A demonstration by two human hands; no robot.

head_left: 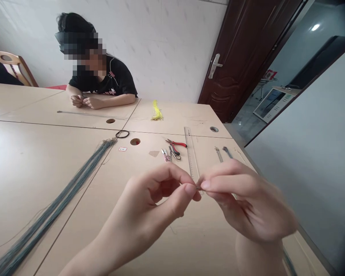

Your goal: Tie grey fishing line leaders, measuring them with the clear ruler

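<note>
both hands up off the table, fine fingertip work: l hand (149, 203) & r hand (244, 199) each in a tight thumb-&-forefinger pinch on the same tiny brownish bit (198, 188), too small to tell what it is. other fingers loosely curled, nothing else held. the bit sits in the air btwn the fingertips, over the table (172, 122) nr its right edge, right above the lower end of the 1 long ruler (191, 153).

counted nr the hands, beyond them toward the far edge: 1 red-handled pliers (176, 144), 1 pink-handled snips (165, 155), 1 black-handled scissors (175, 154), 2 slim metal tools (218, 154) side by side, close to the right edge. 1 small white label (122, 149) & 1 black band (122, 134) lie left of those.

1 long grey-green strand bundle (51, 203) runs diagonally to the left-hand corner, 1 yellow thread bunch (157, 111) lies by the far edge. 5 round table holes, e.g. 1 (135, 141) mid-table.

far side: 1 co-worker (115, 76) seated, co-worker's hands (82, 101) together on the table, 1 thin metal rod (89, 114) just in front of them.
</note>
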